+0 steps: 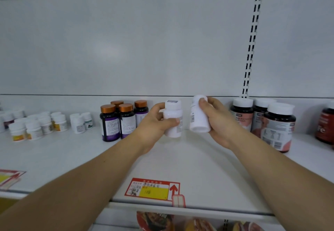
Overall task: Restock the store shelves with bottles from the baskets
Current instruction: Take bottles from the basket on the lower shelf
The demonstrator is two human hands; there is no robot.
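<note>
While both arms are stretched out over the shelf point(198, 167), a white bottle is held in each hand. The left hand point(153, 122) is wrapped round an upright white bottle point(173, 120), with the thumb pressed across its front and the fingers curled behind it; its base appears to be at or just above the shelf surface, though contact cannot be told. The right hand point(216, 120) is closed round a second white bottle point(198, 117), which is tilted so that its flat bottom is turned toward the camera and its cap points up and back; the thumb is laid on the cap end. The two bottles are held just beside each other, with a narrow gap between them.

To the left, four dark bottles with copper caps point(120, 120) are grouped near the left hand, and small white jars point(36, 124) are spread farther left. To the right, large dark bottles with white caps point(267, 120) are ranked near the right wrist. A red and yellow price tag point(153, 189) is fixed at the shelf's front edge.
</note>
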